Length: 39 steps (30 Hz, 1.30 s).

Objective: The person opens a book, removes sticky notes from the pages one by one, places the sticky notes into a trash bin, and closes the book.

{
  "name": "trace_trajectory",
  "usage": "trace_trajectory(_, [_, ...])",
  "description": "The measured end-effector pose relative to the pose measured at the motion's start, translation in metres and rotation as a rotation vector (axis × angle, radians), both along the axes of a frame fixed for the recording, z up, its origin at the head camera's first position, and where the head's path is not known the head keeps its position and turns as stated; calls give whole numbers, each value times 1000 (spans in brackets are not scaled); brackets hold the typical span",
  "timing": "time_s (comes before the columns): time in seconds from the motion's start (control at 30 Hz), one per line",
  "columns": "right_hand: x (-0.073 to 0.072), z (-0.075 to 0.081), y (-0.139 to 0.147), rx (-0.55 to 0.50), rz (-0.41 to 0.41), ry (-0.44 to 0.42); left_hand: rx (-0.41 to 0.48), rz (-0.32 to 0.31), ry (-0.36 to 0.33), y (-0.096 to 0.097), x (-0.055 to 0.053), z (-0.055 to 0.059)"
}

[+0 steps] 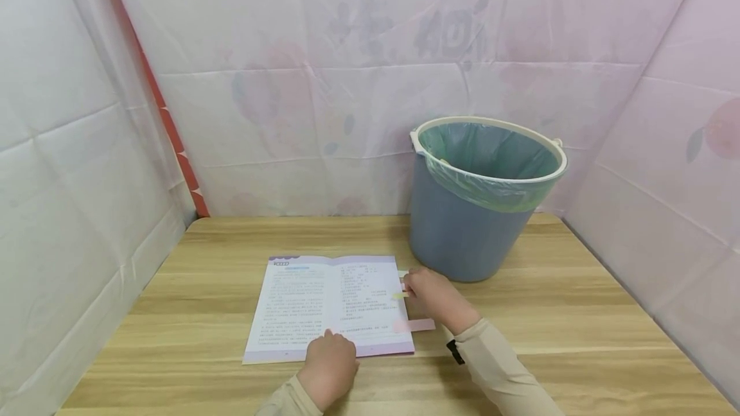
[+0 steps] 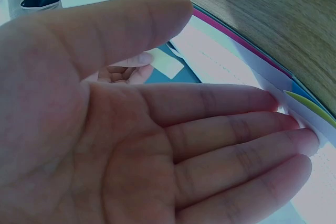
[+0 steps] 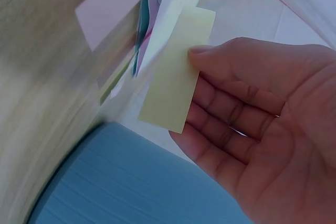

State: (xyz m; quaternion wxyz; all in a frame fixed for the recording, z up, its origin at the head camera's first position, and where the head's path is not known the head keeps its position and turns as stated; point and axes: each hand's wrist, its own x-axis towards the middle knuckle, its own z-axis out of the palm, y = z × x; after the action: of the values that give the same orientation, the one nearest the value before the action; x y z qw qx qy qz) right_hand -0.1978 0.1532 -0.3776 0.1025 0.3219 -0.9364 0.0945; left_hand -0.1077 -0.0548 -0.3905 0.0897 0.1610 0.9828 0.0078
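Note:
An open book (image 1: 295, 313) with printed pages and a purple border lies on the wooden table. My left hand (image 1: 329, 364) rests at its lower edge; in the left wrist view the fingers (image 2: 231, 129) stretch out straight along the page. Beside the book's right edge, my right hand (image 1: 436, 297) pinches a pale yellow sticky tab (image 3: 178, 69) between thumb and fingers. A pink sticky tab (image 1: 421, 325) juts from the right page, lower down. Another yellow-green tab (image 3: 114, 84) shows at the book's edge in the right wrist view.
Behind and right of the book stands a blue-grey bucket (image 1: 462, 230) lined with a green plastic bag (image 1: 491, 191). Its side is close to my right hand. Pale patterned cloth (image 1: 358, 114) hangs along the table's back and sides.

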Motion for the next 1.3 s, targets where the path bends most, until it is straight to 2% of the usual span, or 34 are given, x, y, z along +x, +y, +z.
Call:
trace_trajectory(0.1, [2, 3, 1, -8, -16, 3, 3, 4, -17, 0, 0, 0])
trace_trajectory(0.23, [5, 9, 5, -38, -32, 22, 10, 9, -5, 1, 0, -1])
trace_trajectory(0.5, [12, 36, 20, -92, -56, 147, -6, 3, -16, 1, 1, -1])
trace_trajectory(0.57, [13, 46, 24, -112, -30, 226, -9, 5, -11, 2, 1, -2])
trace_trajectory(0.67, [12, 65, 27, -175, 63, 388, 0, 13, 6, 2, 0, -3])
trace_trajectory(0.77, [9, 89, 28, -286, 157, 593, 8, 23, 14, 2, -1, -3])
trace_trajectory(0.83, [9, 107, 29, -374, 165, 719, 10, 28, 13, 2, -1, -3])
trace_trajectory(0.93, [8, 133, 34, -502, 73, 872, 10, 26, 15, 1, -2, -3])
trace_trajectory(1.0, [6, 149, 41, -540, -33, 909, 8, 20, 22, 1, -2, -4])
trace_trajectory(1.07, [3, 160, 50, -551, -136, 903, 6, 17, 25, 1, -2, -4])
trace_trajectory(1.13, [-2, 167, 59, -512, -220, 866, 3, 16, 26, 1, -1, -3])
trace_trajectory(1.3, [-10, 168, 77, -431, -300, 770, -2, 10, 28, 1, 0, -2])
